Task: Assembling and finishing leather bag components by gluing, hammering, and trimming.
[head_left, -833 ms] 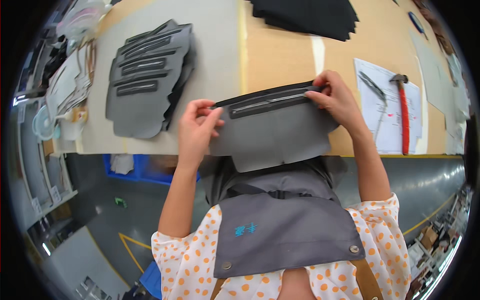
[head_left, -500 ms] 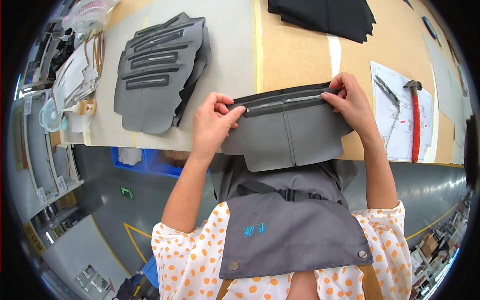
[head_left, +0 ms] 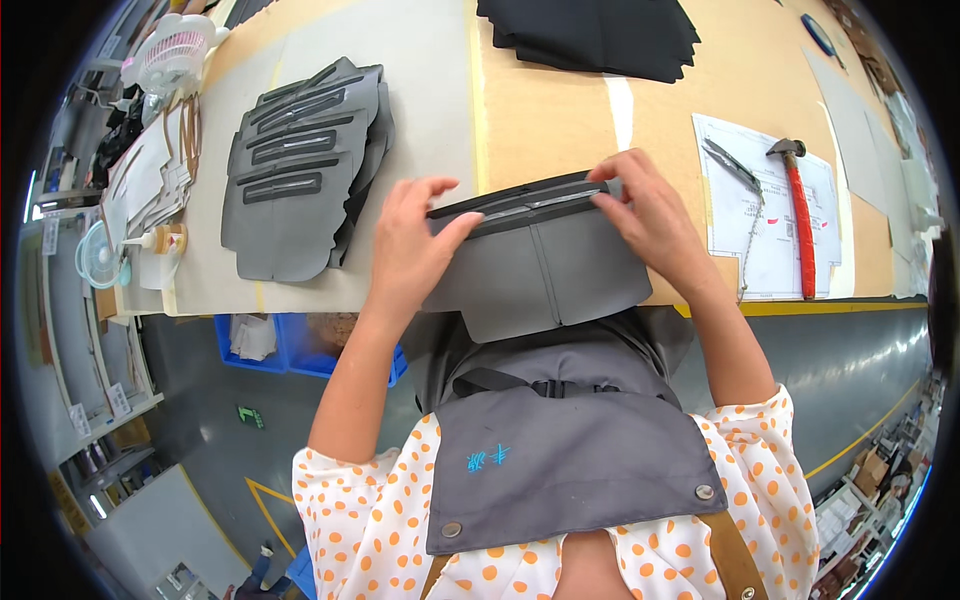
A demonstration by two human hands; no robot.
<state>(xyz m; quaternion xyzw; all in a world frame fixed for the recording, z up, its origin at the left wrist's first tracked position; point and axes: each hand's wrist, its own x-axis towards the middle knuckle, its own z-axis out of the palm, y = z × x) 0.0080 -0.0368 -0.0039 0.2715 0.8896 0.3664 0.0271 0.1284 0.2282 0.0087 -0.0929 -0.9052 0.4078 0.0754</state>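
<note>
In the head view I see a gray panel [head_left: 500, 285] overhanging the surface [head_left: 555, 115]. The left hand [head_left: 412, 240], grip wide and not closed on it, is at its upper left; the right hand [head_left: 655, 218] curls at its upper right, whether pinching I cannot tell.

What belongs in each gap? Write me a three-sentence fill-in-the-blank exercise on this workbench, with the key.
The panel between the left hand and right hand is coloured ____. The hammer has a handle coloured ____. The stacked panels lie nearer the ____ hand.
Missing words: grey; red; left.
</note>
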